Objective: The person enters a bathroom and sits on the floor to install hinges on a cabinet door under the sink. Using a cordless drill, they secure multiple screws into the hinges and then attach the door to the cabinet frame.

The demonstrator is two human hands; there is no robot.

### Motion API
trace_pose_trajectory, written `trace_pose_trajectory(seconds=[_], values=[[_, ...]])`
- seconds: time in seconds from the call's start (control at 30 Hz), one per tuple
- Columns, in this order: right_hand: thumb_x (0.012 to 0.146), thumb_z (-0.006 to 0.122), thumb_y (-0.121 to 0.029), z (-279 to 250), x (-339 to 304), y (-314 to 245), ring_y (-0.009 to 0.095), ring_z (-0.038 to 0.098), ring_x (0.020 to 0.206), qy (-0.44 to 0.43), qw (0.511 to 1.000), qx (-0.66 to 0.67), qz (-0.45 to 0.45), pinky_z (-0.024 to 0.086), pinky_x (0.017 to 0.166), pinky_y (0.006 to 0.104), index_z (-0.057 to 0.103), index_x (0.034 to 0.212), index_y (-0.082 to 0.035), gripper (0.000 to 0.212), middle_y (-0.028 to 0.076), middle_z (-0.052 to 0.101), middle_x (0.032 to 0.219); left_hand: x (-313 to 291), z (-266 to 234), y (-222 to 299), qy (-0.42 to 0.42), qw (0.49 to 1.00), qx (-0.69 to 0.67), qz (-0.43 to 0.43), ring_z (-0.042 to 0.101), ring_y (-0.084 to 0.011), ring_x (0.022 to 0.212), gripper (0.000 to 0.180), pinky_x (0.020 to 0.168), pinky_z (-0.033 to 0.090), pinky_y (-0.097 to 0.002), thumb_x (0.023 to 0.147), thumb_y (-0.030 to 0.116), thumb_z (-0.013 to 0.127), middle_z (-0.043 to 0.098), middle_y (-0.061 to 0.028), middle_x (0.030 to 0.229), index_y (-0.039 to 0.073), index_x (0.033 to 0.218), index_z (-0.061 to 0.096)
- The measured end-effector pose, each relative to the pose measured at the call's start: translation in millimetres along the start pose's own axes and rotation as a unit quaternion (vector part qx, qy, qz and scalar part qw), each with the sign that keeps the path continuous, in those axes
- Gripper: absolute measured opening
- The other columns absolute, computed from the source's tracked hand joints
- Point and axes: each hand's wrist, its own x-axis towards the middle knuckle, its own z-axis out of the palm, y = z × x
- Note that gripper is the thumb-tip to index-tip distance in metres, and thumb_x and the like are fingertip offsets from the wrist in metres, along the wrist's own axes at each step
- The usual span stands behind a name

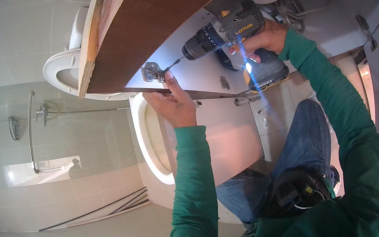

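My right hand (266, 41) is wrapped round the handle of a black and grey cordless drill (222, 27), which points left. A glowing light shines near its battery (266, 75). From the chuck a thin driver bit (174, 65) reaches to a metal cabinet hinge (152, 72) on the inner face of the white cabinet side. My left hand (175, 106) comes up from below, thumb and fingers closed at the hinge, right beside the bit's tip. Whether a screw sits at the tip is too small to tell.
A brown panel edge (136, 23) with raw wood runs above my left hand. Below it hangs a white cabinet door (226, 132) with another hinge (246, 101). Coiled cables (291, 10) lie inside the cabinet. A toilet (67, 70) stands at the far left, beside a glass shower screen (57, 118).
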Motion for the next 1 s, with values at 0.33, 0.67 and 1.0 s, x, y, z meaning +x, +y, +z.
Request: trace_pose_trajectory(seconds=[0.33, 0.67, 1.0], values=[[0.078, 0.084, -0.02, -17, 21, -21, 0.021, 0.074, 0.096, 0.068, 0.955, -0.262, -0.125, 0.059, 0.091, 0.0374, 0.078, 0.117, -0.008, 0.041, 0.007, 0.08, 0.105, 0, 9, -1, 0.019, 0.997, -0.077, 0.025, 0.062, -0.0182, 0.103, 0.041, 0.087, 0.052, -0.0297, 0.108, 0.02, 0.065, 0.062, -0.0175, 0.121, -0.007, 0.136, 0.05], [0.079, 0.083, -0.014, -4, 11, -33, 0.017, 0.056, 0.043, -0.032, 0.979, 0.176, 0.098, 0.053, 0.047, 0.0338, 0.072, 0.098, 0.005, 0.028, 0.008, 0.063, 0.064, 3, 4, -4, -0.017, 0.999, -0.041, 0.018, 0.062, -0.0224, 0.11, 0.044, 0.093, 0.051, -0.0303, 0.107, 0.014, 0.065, 0.057, -0.0204, 0.127, -0.009, 0.139, 0.046], [0.08, 0.081, -0.017, -5, 12, -3, 0.014, 0.066, 0.062, 0.017, 0.983, -0.124, -0.135, 0.056, 0.058, 0.032, 0.077, 0.111, -0.004, 0.033, 0.005, 0.075, 0.086, 4, -3, -10, -0.048, 0.999, 0.002, -0.005, 0.063, -0.0165, 0.101, 0.04, 0.083, 0.051, -0.0256, 0.108, 0.021, 0.066, 0.065, -0.0177, 0.12, -0.007, 0.132, 0.052]])
